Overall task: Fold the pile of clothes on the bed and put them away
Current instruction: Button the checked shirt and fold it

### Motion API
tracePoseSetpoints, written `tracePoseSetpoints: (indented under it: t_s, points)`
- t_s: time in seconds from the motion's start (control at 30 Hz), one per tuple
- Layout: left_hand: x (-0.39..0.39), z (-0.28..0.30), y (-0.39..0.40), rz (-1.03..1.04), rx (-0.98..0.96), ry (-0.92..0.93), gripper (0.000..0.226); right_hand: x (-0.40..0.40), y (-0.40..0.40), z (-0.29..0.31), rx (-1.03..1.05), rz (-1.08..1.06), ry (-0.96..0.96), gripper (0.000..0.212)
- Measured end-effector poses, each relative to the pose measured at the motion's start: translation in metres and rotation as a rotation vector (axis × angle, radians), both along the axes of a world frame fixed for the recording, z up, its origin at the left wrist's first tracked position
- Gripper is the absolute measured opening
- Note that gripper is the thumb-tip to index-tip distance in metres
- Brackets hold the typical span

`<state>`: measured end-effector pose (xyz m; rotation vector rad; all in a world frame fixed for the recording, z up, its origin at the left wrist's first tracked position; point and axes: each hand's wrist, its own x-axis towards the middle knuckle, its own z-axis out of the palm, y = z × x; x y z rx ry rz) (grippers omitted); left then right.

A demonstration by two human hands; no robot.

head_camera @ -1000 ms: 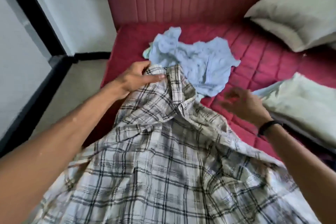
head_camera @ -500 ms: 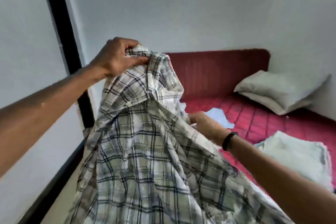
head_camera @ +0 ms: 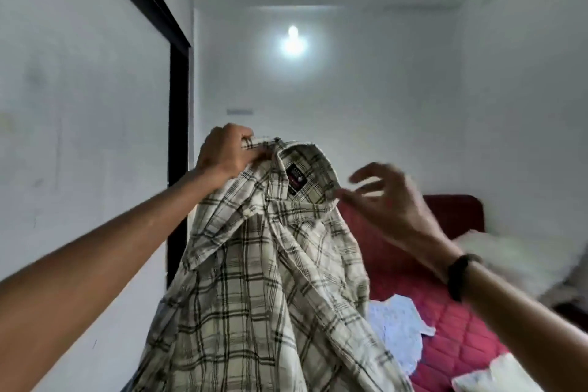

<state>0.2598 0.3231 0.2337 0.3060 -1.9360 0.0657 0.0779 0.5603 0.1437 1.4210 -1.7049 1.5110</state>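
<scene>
A: The plaid shirt (head_camera: 264,280) hangs higher now than half a second ago. The left hand (head_camera: 227,153) has lifted its collar end up in front of the white wall, and the view has tipped up far enough to take in a lit bulb (head_camera: 292,41).

B: And the right hand (head_camera: 386,200)? It was low behind the cloth a moment back.

A: It has come up beside the collar. Its fingers are spread and loosely bent, blurred by motion. The thumb tip sits right at the collar's right edge; whether it actually nips the fabric I cannot tell.

B: So what carries the shirt?

A: The left hand. Its fingers are curled tight round a bunch of cloth at the collar's left side, and the whole shirt drapes down from that grip, between the two forearms. The dark neck label (head_camera: 296,178) faces the camera, just right of that hand.

B: What lies below?

A: The red bed (head_camera: 461,337) at lower right, with a pale blue garment (head_camera: 396,331) spread on it, well under the right wrist, which wears a black band (head_camera: 459,274). A white pillow (head_camera: 509,254) rests further back, and another pale cloth (head_camera: 496,375) shows at the bottom edge.
</scene>
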Motion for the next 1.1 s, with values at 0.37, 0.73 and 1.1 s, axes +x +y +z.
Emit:
tracePoseSetpoints:
  t_s: [0.37, 0.73, 1.1]
  points:
    - [-0.007, 0.044, 0.031, 0.002, -0.184, 0.027, 0.052, 0.003, -0.032, -0.046, 0.167, 0.047, -0.491, 0.045]
    - [-0.021, 0.071, -0.017, 0.02, 0.0, -0.012, 0.066, -0.086, 0.018, 0.128, 0.066, 0.029, -0.559, 0.014]
    - [-0.018, 0.089, -0.048, -0.212, 0.011, -0.012, 0.035, -0.095, -0.013, 0.134, 0.001, -0.552, 0.891, 0.016]
